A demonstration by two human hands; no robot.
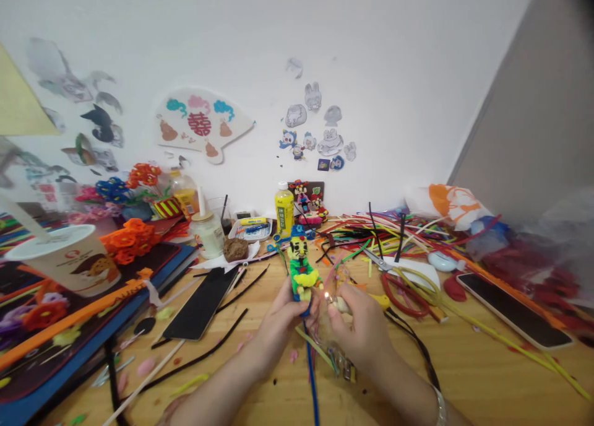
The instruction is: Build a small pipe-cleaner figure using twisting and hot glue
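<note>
My left hand (pixel 277 317) is closed around the base of a small pipe-cleaner figurine (pixel 301 268), held upright over the table. It has a blue hat, a yellow face with black markings, a green body and yellow lower parts. A blue pipe cleaner (pixel 312 376) hangs down below it. In my right hand (pixel 359 324) is a lighter (pixel 341 304), mostly hidden by the fingers, its small flame (pixel 327 296) burning close to the figurine's right side. Clear wrapping and some cut strands lie under my hands.
Scissors (pixel 378 260) and a heap of coloured pipe cleaners (pixel 362 228) lie at back right, with a phone (pixel 515 308) nearer. At left are a dark flat panel (pixel 202 303), a paper cup (pixel 69 259) and orange flowers (pixel 132 243). A yellow bottle (pixel 284 210) stands behind the figurine.
</note>
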